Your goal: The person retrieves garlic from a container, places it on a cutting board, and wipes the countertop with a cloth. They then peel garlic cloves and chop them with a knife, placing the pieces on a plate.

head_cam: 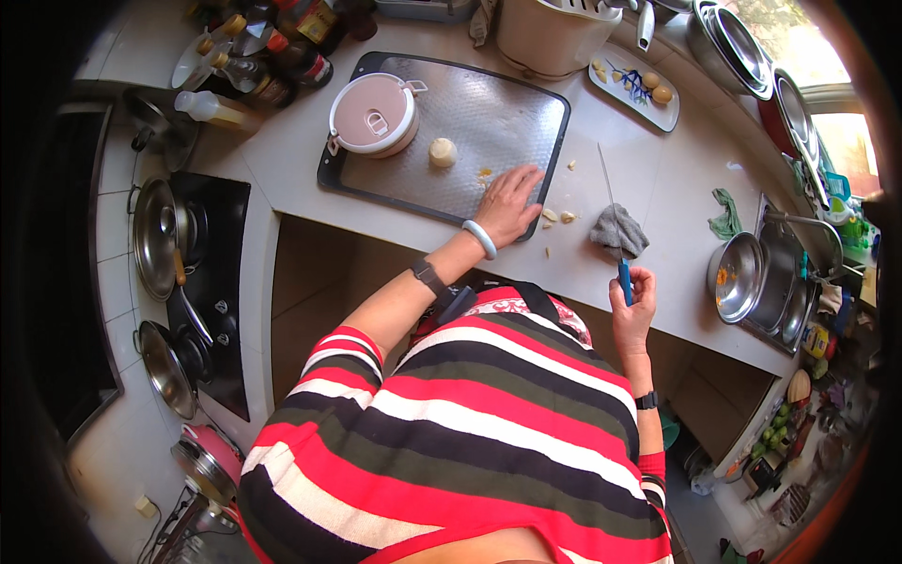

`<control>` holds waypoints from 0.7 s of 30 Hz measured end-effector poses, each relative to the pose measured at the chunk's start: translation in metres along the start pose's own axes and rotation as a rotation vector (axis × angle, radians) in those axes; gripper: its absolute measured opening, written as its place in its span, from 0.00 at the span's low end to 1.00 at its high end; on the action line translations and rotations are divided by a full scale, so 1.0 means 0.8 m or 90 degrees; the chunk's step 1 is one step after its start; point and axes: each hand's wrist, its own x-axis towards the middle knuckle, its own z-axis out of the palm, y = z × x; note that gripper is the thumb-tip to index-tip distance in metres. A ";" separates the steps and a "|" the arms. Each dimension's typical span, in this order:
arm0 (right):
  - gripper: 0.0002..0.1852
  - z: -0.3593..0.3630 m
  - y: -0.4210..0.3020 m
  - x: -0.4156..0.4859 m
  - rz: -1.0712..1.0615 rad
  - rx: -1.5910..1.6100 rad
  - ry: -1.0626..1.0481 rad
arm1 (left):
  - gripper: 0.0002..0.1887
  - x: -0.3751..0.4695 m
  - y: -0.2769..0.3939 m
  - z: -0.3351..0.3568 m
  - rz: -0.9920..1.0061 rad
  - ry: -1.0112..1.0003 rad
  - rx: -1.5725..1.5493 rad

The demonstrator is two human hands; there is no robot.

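A kitchen knife is held in my right hand (pixel 633 299) by its blue handle (pixel 624 282). Its narrow-looking blade (pixel 607 176) points away from me, passing over a crumpled grey cloth (pixel 619 231) on the counter. My left hand (pixel 509 204) lies palm down at the right edge of a metal-faced cutting board (pixel 493 106), fingers slightly apart; nothing shows in it. On the board sit a round, pale, peeled vegetable (pixel 442 152) and a pink lidded round container (pixel 373 116) with side clips. Orange bits (pixel 484 176) lie near my left fingertips. Several garlic cloves (pixel 568 217) are scattered right of the board.
A white plate (pixel 662 121) holding eggs and small pale pieces stands at the back right. Sauce bottles (pixel 303 63) crowd the back left. To the right, a steel bowl (pixel 736 275) sits by the sink. Pans (pixel 156 240) rest around the left hob (pixel 225 282).
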 end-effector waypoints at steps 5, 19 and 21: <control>0.15 0.013 -0.014 0.007 -0.020 -0.075 -0.010 | 0.19 -0.022 0.017 -0.041 -0.012 -0.041 -0.153; 0.17 0.014 -0.011 0.178 -0.226 -0.449 0.114 | 0.12 -0.027 -0.009 -0.124 -0.075 0.183 0.050; 0.18 0.016 -0.005 0.192 -0.240 -0.446 0.103 | 0.12 -0.033 0.000 -0.121 -0.081 0.173 0.061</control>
